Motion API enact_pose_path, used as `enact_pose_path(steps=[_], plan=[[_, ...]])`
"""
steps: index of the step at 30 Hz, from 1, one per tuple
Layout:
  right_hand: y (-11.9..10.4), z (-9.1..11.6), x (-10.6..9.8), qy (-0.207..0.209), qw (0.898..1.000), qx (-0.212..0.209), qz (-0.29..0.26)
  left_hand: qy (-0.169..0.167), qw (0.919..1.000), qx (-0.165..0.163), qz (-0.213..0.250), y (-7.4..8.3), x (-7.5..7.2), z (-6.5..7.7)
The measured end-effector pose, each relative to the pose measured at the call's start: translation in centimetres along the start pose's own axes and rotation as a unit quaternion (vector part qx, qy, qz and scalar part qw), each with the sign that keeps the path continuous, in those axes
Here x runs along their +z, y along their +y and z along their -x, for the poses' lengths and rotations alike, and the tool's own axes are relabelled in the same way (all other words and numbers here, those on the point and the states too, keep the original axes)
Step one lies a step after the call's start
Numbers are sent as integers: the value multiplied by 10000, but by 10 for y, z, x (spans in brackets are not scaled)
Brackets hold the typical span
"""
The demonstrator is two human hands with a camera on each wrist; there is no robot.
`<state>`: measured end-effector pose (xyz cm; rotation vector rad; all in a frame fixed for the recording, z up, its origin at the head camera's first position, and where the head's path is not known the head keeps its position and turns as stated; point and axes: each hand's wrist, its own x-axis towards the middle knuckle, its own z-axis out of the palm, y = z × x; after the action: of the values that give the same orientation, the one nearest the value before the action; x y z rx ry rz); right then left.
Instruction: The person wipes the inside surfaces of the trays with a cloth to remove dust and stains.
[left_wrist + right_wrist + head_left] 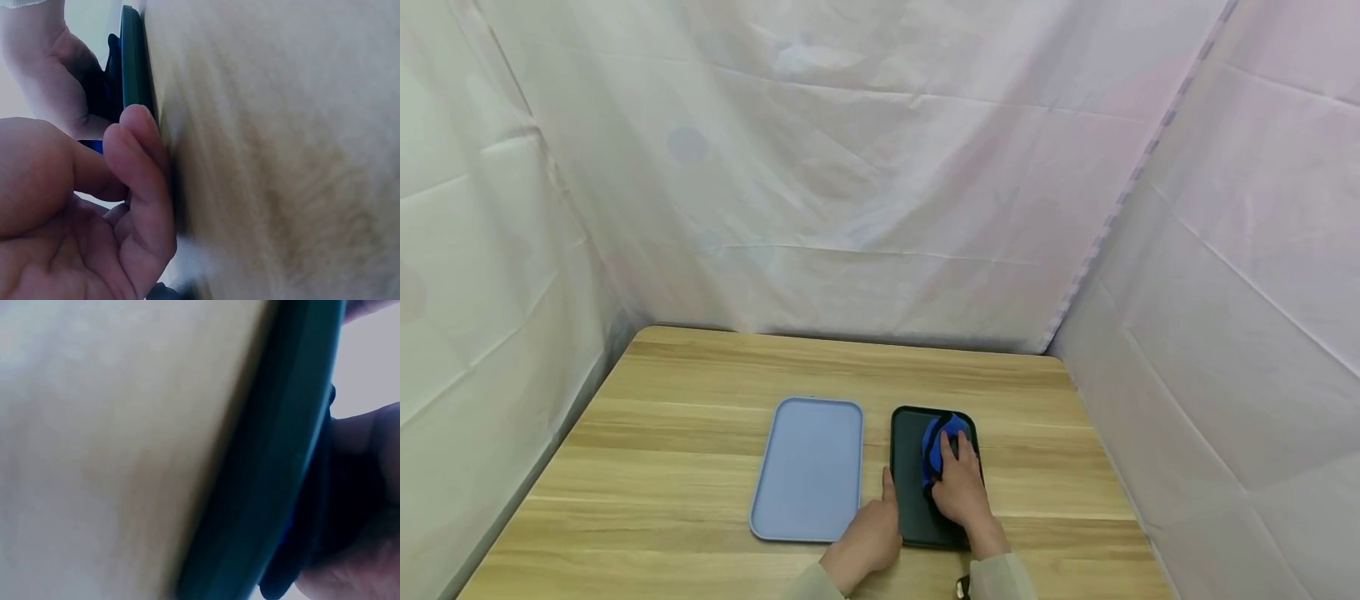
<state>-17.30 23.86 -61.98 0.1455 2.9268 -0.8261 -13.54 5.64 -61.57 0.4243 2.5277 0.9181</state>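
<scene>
A dark green rectangular tray (pixel 913 500) lies on the wooden table. On its right half is a blue cloth (pixel 931 450) with black edging, partly covered by my right hand (pixel 961 492). The fingers of that hand are spread and press down on the cloth. My left hand (pixel 872 533) is at the tray's left side, one finger extended along the rim. In the left wrist view, fingertips of the left hand (pixel 119 212) touch the green tray's edge (pixel 136 62), other fingers bent loosely. The right wrist view has the tray rim (pixel 275 456) in front, hiding much of the cloth.
A light blue tray (pixel 808 471) lies flat left of the green one, close to my left hand. The wooden table (pixel 685 433) extends around both trays. White sheets (pixel 880 167) hang behind the table and along its sides.
</scene>
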Motion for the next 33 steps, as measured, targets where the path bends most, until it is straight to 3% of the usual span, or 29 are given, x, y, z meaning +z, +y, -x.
enact_pose_path(steps=[15,23,33], plan=[[14,5,-5,439,9986,-282,-17,75,9998,-45,154,0,2,1],[21,8,-29,581,9966,-480,-331,90,9998,17,168,-2,4,1],[42,0,-52,736,9959,-509,-136,87,9998,1,164,0,2,1]])
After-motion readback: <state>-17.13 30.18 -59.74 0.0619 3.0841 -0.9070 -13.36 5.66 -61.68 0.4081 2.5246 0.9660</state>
